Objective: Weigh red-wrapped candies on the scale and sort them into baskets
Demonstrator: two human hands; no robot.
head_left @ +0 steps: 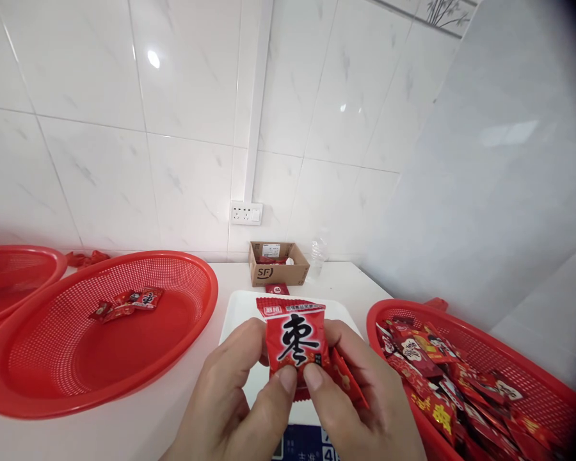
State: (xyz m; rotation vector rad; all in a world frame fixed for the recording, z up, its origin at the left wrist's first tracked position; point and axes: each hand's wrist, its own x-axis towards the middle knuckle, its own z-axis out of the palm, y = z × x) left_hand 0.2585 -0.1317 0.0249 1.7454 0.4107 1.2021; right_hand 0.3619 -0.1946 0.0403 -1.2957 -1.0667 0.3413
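Note:
My left hand [230,403] and my right hand [360,410] both pinch a red snack packet [295,336] with a large black character, held upright over a white scale [240,307]. Behind that packet, my right hand also holds a second red packet [348,381]. A red basket [523,378] at the right is full of several similar packets. At the left, a larger red basket [43,365] holds a few packets [127,304] near its far side.
A small cardboard box [278,266] stands at the back by the tiled wall, with a loose red packet [277,289] in front of it and a clear plastic bottle [318,253] beside it. Another red basket [9,269] sits at the far left. A wall socket [246,212] is above.

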